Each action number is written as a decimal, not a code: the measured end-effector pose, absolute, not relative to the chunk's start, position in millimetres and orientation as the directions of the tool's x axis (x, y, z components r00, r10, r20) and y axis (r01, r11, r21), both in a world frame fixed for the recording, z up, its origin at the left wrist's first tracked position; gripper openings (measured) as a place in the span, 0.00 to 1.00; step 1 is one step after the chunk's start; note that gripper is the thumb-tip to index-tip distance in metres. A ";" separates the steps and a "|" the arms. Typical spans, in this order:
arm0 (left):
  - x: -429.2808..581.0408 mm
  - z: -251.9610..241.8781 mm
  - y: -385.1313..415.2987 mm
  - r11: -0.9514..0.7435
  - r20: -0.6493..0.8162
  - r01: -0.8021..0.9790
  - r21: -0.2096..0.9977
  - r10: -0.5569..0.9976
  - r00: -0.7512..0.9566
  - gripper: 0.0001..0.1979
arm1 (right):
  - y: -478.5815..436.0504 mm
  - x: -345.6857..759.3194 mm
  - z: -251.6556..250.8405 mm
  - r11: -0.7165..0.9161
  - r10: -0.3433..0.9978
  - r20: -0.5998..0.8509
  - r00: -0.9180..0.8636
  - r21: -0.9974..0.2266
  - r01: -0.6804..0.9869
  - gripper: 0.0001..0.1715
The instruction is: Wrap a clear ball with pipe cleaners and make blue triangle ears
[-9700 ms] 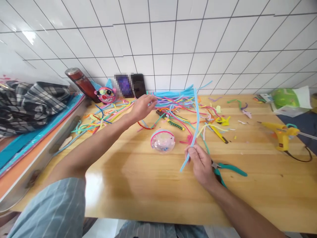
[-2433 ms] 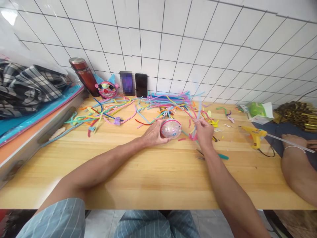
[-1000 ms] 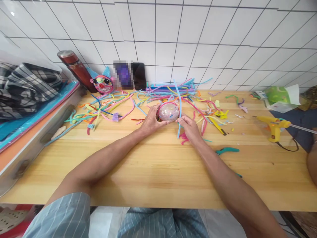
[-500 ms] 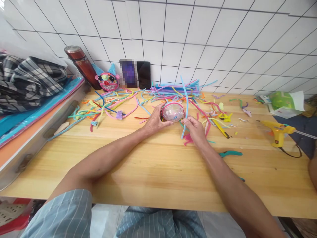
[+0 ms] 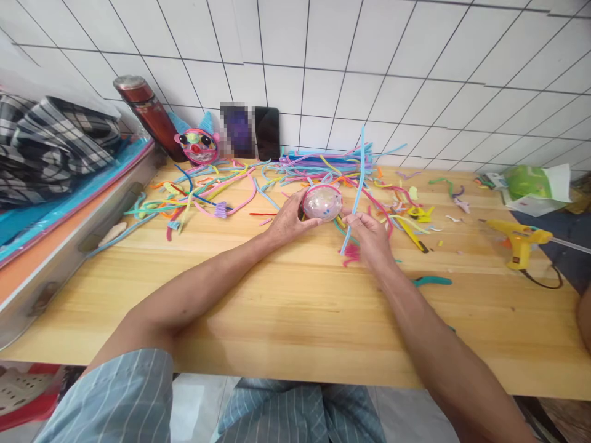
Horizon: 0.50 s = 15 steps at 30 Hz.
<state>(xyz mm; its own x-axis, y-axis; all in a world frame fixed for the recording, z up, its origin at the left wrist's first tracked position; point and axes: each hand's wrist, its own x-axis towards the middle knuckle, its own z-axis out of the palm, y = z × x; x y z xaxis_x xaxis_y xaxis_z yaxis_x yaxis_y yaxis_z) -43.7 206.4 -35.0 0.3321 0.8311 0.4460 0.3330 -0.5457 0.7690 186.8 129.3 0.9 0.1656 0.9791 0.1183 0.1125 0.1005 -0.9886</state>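
My left hand (image 5: 292, 220) is wrapped round the left side of a clear rounded plastic ball (image 5: 323, 203), which has a pink band along its edge and small coloured bits showing in it. To the right of the ball, my right hand (image 5: 368, 234) pinches a light blue pipe cleaner (image 5: 359, 184) that stands nearly upright, leaning right at the top. Bright pink pipe cleaner pieces (image 5: 351, 253) lie below my right fingers. Behind the ball rests a pile of blue and purple pipe cleaners (image 5: 323, 161).
Loose coloured pipe cleaners (image 5: 240, 178) spread left of the ball. A decorated face ball (image 5: 201, 146), a red flask (image 5: 146, 117) and a black phone (image 5: 267, 134) stand by the wall. On the right lie a yellow glue gun (image 5: 519, 240), a yellow cutter (image 5: 414, 235) and teal-handled pliers (image 5: 431, 280).
My right hand has shifted slightly right, and the blue pipe cleaner's top now leans right instead of left. My left hand keeps its hold on the ball. The view has tilted a little.
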 end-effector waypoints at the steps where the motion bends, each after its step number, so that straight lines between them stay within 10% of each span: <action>1: -44.0 -35.2 206.4 -0.549 0.448 0.338 0.765 0.830 0.333 0.48 | 129.1 187.1 0.4 0.102 0.979 0.118 0.168 -0.989 0.103 0.20; 15: -51.2 -35.1 195.9 -0.517 0.467 0.434 0.738 0.855 0.225 0.48 | 130.5 198.9 -5.4 0.157 0.937 0.171 0.304 -0.985 0.070 0.19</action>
